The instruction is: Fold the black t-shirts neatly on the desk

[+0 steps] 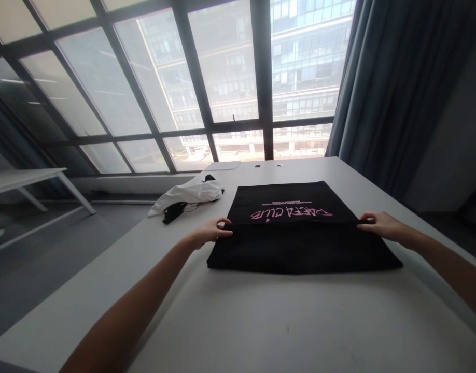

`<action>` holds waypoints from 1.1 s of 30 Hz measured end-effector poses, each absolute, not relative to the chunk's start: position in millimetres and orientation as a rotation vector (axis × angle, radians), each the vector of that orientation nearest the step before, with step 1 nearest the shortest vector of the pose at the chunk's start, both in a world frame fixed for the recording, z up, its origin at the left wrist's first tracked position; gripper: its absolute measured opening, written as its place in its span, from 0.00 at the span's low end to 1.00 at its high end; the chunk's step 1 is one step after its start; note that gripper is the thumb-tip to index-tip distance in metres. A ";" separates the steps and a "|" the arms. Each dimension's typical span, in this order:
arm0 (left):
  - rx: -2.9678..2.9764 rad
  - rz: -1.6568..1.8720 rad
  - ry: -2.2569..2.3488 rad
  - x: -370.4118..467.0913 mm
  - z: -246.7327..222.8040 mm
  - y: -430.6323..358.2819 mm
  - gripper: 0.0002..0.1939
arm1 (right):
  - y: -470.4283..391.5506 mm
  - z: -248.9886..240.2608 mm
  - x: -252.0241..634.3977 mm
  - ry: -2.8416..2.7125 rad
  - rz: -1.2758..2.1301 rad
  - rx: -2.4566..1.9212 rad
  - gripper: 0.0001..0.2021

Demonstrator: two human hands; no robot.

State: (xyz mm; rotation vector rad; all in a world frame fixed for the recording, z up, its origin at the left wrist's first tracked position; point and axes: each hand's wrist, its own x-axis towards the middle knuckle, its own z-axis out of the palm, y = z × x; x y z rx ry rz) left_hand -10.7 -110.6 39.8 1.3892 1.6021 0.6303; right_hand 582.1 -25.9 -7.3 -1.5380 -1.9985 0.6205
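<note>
A black cloth [304, 248] with pink lettering, upside down from here, lies on the white table [238, 321]. A raised crease or edge runs across it from side to side, just on the near side of the lettering. My left hand [211, 231] pinches the left end of that edge between thumb and fingers. At the right end, my right hand [381, 227] pinches the same edge in a similar way. The near part of the cloth spreads toward me, its front edge flat on the table.
A crumpled white and black cloth [191, 194] lies at the table's left edge. Behind it are a white sheet [223, 166] and two small items near the far edge. Another white table [24, 178] stands at the left. Windows and a dark curtain [381, 98] are beyond.
</note>
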 end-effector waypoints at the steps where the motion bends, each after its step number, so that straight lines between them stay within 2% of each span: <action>1: 1.392 0.663 1.592 -11.3 38.1 -109.8 0.36 | -27.4 -6.5 580.0 -1.944 0.685 -1.581 0.13; 6: 1.487 0.825 1.601 -12.8 38.5 -105.5 0.33 | -35.3 7.2 567.1 -1.703 0.833 -1.630 0.14; 13: 1.571 1.057 1.653 -16.5 53.6 -81.2 0.31 | -11.3 23.6 564.5 -1.536 0.754 -1.529 0.14; 21: 1.466 0.920 1.693 -19.5 11.1 -39.7 0.32 | 27.7 -4.1 542.8 -1.496 0.884 -1.639 0.12; 29: 1.588 1.010 1.641 -23.1 26.4 -32.4 0.30 | 32.0 -2.3 559.4 -1.486 0.850 -1.557 0.14; 33: 1.562 1.027 1.687 -16.1 18.6 -28.5 0.31 | 38.5 -8.5 555.5 -1.440 0.813 -1.612 0.13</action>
